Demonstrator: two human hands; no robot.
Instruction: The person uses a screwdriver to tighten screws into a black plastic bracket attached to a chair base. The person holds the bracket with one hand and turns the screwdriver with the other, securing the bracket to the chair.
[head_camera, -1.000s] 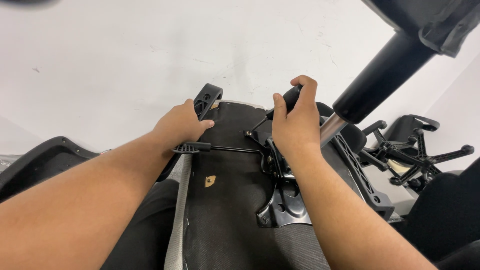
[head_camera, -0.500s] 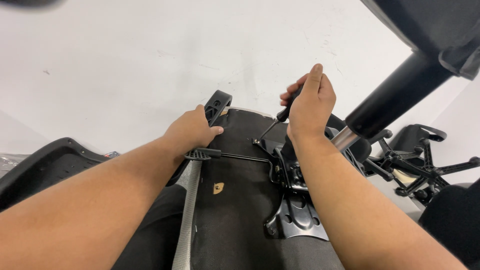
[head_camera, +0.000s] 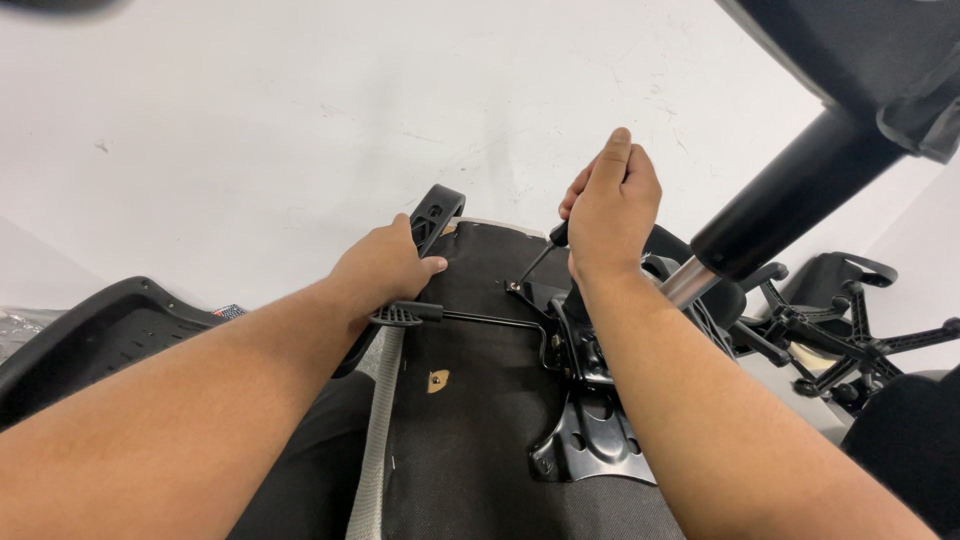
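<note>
Black seat underside up. Our right hand grips a screwdriver above the seat's bracket; left hand rests open on its edge, by the lever.

- Left hand flat on the edge of the upturned chair seat, just beside the armrest bracket.
- Right hand closed round a screwdriver, tip at the black metal plate.
- Lever runs from plate toward left hand.
- Gas cylinder angles up right; chair base behind.
</note>
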